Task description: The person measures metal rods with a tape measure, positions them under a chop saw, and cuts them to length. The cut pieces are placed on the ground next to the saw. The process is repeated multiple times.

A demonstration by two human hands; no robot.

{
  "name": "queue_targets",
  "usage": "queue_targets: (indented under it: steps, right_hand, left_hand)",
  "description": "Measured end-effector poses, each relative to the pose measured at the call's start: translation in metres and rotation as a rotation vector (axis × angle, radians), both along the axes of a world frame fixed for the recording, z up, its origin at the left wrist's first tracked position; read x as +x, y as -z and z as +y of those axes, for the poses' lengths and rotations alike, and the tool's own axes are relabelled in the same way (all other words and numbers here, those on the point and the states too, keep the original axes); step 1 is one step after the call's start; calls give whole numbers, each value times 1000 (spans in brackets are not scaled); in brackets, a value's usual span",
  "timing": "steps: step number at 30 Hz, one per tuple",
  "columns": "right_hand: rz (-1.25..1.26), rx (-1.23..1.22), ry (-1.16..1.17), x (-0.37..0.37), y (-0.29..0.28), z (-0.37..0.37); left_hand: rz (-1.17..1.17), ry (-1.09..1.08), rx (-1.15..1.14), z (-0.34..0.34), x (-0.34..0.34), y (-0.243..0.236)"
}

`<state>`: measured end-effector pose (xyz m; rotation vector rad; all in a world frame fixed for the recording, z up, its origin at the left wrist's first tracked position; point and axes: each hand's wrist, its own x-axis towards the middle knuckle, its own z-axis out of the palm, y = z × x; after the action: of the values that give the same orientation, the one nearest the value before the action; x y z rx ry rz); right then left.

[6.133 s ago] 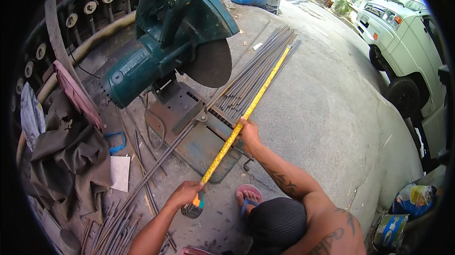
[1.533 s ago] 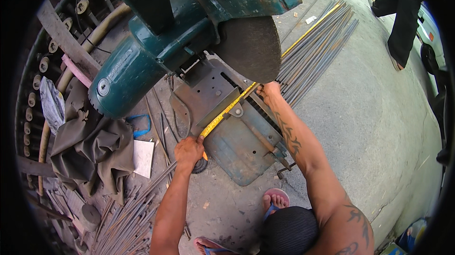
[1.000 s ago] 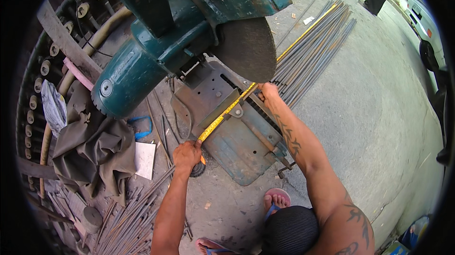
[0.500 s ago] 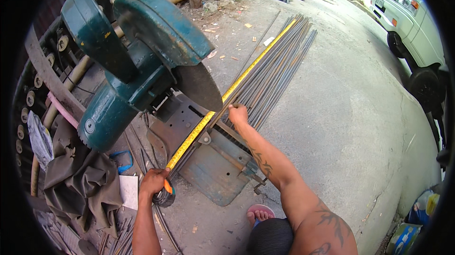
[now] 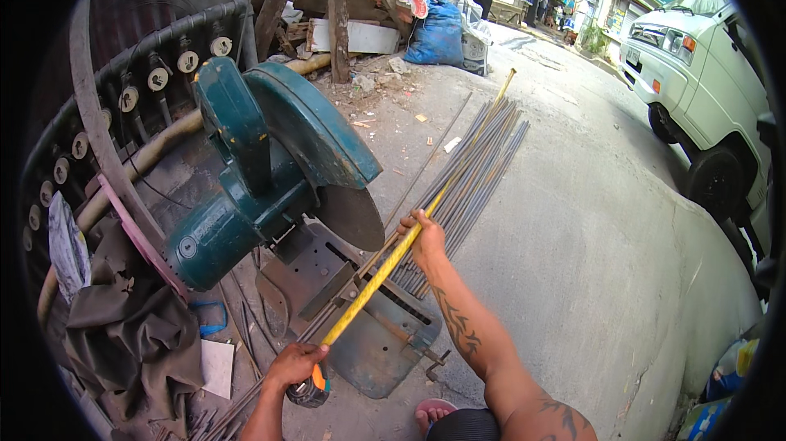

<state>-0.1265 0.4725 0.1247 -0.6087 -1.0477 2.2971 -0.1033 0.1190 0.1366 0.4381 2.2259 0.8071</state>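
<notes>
the tape ran from seven o'clock up toward one o'clock, over the base of the saw and along the rods, its tip reaching past their far ends. it was held at two places, probably because so long a ribbon would sag or twist if gripped only at its case. its slant matched the rods' lie, which seemed meant to keep the two side by side. more rods crossed the base just under the tape; whether anything clamped them, i could not tell. the disc hung at ten o'clock from the right hand, beside the tape, apparently raised so the base could be reached across. the left hand, at seven o'clock, had its fingers bent close over the case, back of the hand up, thumb side toward the ribbon's mouth. the right forearm came in from five o'clock and slanted toward eleven, elbow bent, with the fingers curled in and the ribbon caught between them and the thumb. whether they also touched a rod beneath was hidden. a van stood at two o'clock, well apart.
</notes>
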Motion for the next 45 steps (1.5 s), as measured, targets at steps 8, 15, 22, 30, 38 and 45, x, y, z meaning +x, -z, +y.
queue_targets:
  steps: [8, 15, 22, 30, 38, 45]
  right_hand:
    - [-202, 106, -50, 65, -10, -8]
    - [-287, 174, -601, 109, -2, -118]
    - [-425, 405, -1135, 138, 44, -220]
    - [-518, 627, -1505, 173, 45, -226]
    - [-472, 817, -498, 219, -13, -101]
    - [-967, 1002, -468, 286, 88, -91]
  left_hand:
    - [-66, 136, -12, -46, 36, 27]
    - [-37, 37, 128, -101, 59, 45]
    - [-195, -153, 361, -99, 106, 77]
    - [-48, -308, 428, -93, 132, 122]
    - [454, 88, -160, -85, 142, 164]
    - [889, -79, -196, -91, 108, 140]
